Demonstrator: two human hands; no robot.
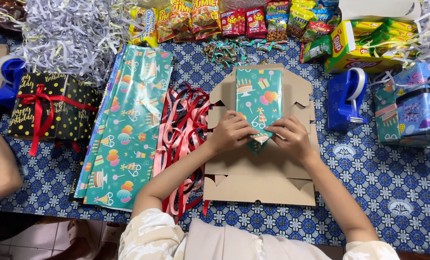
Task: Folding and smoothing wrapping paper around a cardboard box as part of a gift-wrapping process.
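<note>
Teal party-print paper is what both hands are busy with: the left hand [231,131] and the right hand [292,137] are pinching the near end of a wrapped box [258,98], fingers pressed down on the pointed end flap where the paper folds into a triangle. Neither hand is clenched or let go; both are gripping paper, left on the left corner, right on the right one.

Stuff that could go sideways, imo: that fold looks held by finger pressure alone, I can't spot any tape on it, so if either hand lifts the flap probably springs open. The blue tape dispenser [347,98] sits off to the right, apart from the hands, so reaching for it means holding the fold one-handed. Pressing too hard at the tip could also crease or tear the thin paper.

The wrapped box lies straight ahead of the person, its near end under the fingertips, the rest running away from them. It rests on a flat unfolded cardboard box [258,180]. Just left is a tangle of red and pink ribbons [183,130], close enough to snag a wrist, then a sheet of the same teal wrapping paper [128,125].
</note>
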